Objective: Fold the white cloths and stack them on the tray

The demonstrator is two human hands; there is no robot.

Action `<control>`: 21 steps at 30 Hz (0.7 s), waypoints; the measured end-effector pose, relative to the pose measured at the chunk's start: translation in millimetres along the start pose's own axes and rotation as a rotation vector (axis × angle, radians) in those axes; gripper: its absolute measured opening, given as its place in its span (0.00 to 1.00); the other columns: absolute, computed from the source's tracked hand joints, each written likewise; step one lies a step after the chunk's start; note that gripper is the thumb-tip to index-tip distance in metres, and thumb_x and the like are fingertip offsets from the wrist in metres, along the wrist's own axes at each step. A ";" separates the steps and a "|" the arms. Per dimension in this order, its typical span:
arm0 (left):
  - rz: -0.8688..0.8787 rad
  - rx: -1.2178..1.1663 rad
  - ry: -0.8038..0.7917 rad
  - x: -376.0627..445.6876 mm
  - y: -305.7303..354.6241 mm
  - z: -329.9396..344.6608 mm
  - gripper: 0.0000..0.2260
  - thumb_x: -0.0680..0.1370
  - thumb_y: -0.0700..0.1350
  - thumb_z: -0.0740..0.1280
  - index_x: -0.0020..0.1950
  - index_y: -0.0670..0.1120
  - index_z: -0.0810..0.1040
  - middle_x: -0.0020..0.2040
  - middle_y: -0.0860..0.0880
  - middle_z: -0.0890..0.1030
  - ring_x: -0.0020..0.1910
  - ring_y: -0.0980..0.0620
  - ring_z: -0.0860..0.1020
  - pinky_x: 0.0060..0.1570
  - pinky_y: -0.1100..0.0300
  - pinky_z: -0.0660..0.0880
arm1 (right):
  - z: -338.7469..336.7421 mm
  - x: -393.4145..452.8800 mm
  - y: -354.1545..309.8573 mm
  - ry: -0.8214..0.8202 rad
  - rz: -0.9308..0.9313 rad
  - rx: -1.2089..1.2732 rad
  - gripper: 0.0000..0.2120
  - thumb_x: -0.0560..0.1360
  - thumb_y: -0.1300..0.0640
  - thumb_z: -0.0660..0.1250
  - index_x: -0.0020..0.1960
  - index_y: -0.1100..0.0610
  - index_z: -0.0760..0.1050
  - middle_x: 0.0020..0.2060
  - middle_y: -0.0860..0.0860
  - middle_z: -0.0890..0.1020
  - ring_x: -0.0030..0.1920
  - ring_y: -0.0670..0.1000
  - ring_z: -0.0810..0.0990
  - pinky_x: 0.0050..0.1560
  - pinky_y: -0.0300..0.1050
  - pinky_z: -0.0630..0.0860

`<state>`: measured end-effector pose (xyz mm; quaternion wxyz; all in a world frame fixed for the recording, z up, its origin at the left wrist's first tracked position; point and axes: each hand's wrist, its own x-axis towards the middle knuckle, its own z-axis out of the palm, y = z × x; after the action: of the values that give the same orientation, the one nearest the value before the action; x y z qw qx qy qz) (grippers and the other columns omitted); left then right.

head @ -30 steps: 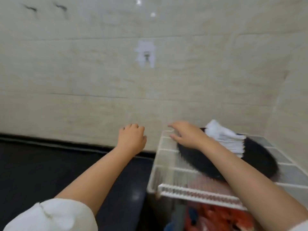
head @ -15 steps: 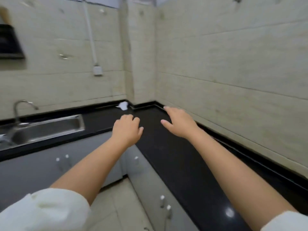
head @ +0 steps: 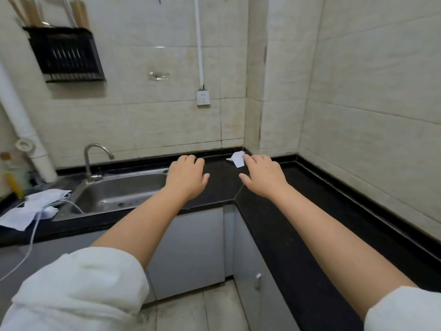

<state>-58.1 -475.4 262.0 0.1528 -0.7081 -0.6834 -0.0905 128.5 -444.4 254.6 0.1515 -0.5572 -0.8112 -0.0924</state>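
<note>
A small white cloth lies in the far corner of the black countertop, against the wall. My right hand reaches out over the counter with relaxed fingers, its fingertips just short of that cloth, holding nothing. My left hand hovers beside it over the counter near the sink's right end, fingers loosely bent and empty. More white cloths lie in a loose pile on the counter at the far left. No tray is in view.
A steel sink with a tap sits left of my hands. A white cable hangs over the counter edge near the left pile. A black rack hangs on the wall. Grey cabinets stand below.
My view has swung left, away from the wire rack and black tray with stacked cloths, to the counter corner and sink. Both hands stay stretched forward and empty.
</note>
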 end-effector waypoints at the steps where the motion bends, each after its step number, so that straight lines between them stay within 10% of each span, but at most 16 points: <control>1: -0.005 0.002 -0.015 16.8 -7.2 10.6 0.20 0.80 0.52 0.57 0.67 0.43 0.67 0.66 0.43 0.70 0.66 0.43 0.67 0.62 0.50 0.67 | 13.5 18.8 2.9 -0.009 -0.009 -0.018 0.25 0.77 0.48 0.58 0.69 0.58 0.60 0.64 0.57 0.71 0.64 0.59 0.68 0.57 0.53 0.69; 21: 0.207 -0.142 -0.261 397.0 -91.9 283.3 0.20 0.80 0.52 0.56 0.68 0.44 0.66 0.68 0.44 0.68 0.69 0.44 0.64 0.66 0.51 0.64 | 285.8 343.0 95.2 -0.274 0.305 -0.059 0.26 0.77 0.50 0.58 0.72 0.55 0.56 0.71 0.53 0.64 0.72 0.55 0.59 0.69 0.51 0.62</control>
<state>-152.8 -4.0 138.9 0.0209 -0.7895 -0.6126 -0.0298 62.1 -18.4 104.7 0.0355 -0.6850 -0.7275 -0.0156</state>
